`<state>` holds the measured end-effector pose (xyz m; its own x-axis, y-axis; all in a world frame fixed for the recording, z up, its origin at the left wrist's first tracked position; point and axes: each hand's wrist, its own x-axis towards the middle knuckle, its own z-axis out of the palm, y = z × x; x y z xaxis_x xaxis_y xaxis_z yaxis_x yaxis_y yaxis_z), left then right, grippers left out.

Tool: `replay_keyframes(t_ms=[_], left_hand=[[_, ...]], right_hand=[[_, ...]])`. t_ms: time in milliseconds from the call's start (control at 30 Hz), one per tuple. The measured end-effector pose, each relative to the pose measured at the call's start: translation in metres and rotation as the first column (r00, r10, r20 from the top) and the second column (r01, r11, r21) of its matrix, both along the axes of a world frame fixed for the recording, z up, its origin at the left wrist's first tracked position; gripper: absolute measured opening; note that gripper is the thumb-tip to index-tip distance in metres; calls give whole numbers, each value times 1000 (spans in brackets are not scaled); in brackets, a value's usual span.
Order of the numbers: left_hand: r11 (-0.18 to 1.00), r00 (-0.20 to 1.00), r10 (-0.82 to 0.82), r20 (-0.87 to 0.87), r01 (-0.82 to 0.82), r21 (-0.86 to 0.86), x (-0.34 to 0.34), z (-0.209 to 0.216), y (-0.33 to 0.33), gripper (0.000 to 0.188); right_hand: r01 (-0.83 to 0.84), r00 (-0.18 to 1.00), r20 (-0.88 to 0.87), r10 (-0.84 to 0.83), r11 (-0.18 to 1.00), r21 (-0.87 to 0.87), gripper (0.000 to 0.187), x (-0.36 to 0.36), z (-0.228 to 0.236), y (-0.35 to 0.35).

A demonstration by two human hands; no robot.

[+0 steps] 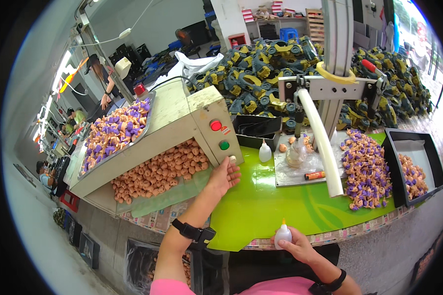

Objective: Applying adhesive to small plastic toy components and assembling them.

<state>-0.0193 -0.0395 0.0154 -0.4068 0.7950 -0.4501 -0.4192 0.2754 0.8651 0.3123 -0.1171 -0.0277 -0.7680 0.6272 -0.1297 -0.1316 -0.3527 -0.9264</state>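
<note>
My left hand (224,177) reaches up to a small pale knob (233,159) on the front of a cream metal machine (202,110). One digit is at the knob and the other fingers are apart, not wrapped round anything. Above the knob are a green button (224,145) and a red button (215,125). Near the table's front edge, my right hand (300,246) grips a white squeeze bottle (283,236), its yellow tip pointing up. A second white squeeze bottle (265,151) stands on the green tabletop (251,211).
Round doll heads (157,169) fill the machine's opening; a tray of purple and flesh-coloured parts (118,128) sits on top. A press (300,115) rises over a plate with a marker-like tube (314,175). Purple doll parts (364,172) and a black bin (398,189) lie right.
</note>
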Motion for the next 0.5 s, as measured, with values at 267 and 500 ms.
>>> replay_keyframes(t_ms=[267,500], left_hand=[[997,992,55,118,-61,48,-7,-10,12,34],[999,999,-25,33,26,-46,-6,11,-13,30]], right_hand=[[-7,1000,-4,7,1000,-25,41,-2,4,1],[5,1000,10,-5,998,-60,43,0,-2,1]])
